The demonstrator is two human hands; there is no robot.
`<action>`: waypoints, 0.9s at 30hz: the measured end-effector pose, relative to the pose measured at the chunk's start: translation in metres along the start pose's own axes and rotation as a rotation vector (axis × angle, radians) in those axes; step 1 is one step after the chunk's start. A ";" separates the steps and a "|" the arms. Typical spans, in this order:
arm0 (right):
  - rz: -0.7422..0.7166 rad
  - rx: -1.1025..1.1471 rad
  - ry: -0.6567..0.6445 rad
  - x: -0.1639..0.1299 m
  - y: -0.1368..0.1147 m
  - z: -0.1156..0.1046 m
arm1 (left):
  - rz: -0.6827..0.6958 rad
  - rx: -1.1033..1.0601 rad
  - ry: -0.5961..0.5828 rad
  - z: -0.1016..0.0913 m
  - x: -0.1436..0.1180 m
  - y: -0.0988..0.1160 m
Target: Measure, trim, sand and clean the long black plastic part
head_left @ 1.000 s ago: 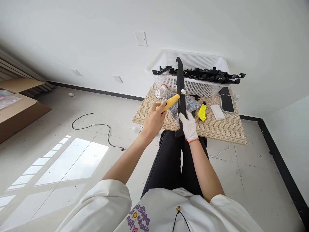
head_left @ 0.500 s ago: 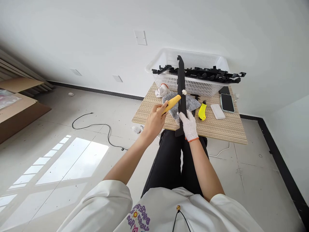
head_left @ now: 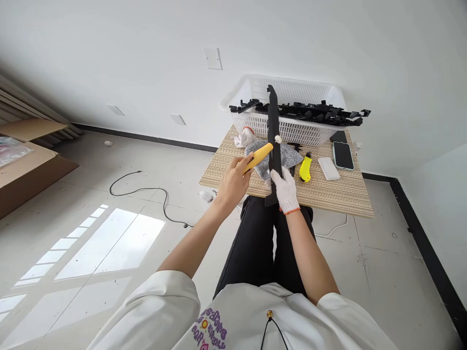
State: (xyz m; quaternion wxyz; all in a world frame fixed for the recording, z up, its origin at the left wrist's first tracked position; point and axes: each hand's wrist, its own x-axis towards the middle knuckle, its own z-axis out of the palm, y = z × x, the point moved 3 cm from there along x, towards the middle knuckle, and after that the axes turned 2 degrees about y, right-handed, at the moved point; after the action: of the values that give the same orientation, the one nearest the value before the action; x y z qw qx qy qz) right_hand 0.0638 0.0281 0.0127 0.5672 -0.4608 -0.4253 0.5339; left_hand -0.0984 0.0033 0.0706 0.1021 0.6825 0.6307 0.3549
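Note:
My bare left hand (head_left: 233, 183) is wrapped round a yellow handheld tool (head_left: 260, 156) with a small round white tip. The tip sits at the right edge of a long black plastic strip (head_left: 273, 116), about halfway along it; whether it touches cannot be told. My right hand (head_left: 286, 189), in a white knit glove with an orange cuff, grips the strip's lower part. The strip stands out lengthwise away from me, its near end over my lap and its far end in front of the basket. A grey speckled cloth (head_left: 290, 156) lies beneath it on the table.
A white plastic basket (head_left: 255, 119) full of black plastic strips (head_left: 314, 112) stands at the table's (head_left: 343, 197) back. A yellow-handled cutter (head_left: 305, 167), white pad (head_left: 329, 168), phone (head_left: 343, 155) and spare glove (head_left: 245, 138) lie nearby. A black cable (head_left: 153, 188) crosses the floor.

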 end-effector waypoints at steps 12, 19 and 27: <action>0.013 0.052 -0.002 0.001 0.002 0.001 | -0.031 -0.049 0.060 -0.001 0.005 0.000; 0.018 0.059 0.000 0.001 0.002 0.001 | -0.023 -0.028 0.074 -0.001 0.005 0.001; 0.017 0.030 0.008 0.003 0.005 0.000 | -0.018 -0.026 0.051 -0.003 -0.004 0.002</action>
State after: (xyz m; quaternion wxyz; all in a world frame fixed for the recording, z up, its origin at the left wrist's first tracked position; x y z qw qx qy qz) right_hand 0.0627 0.0307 0.0079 0.5712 -0.4578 -0.4113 0.5431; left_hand -0.0988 -0.0019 0.0723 0.0982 0.6662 0.6346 0.3792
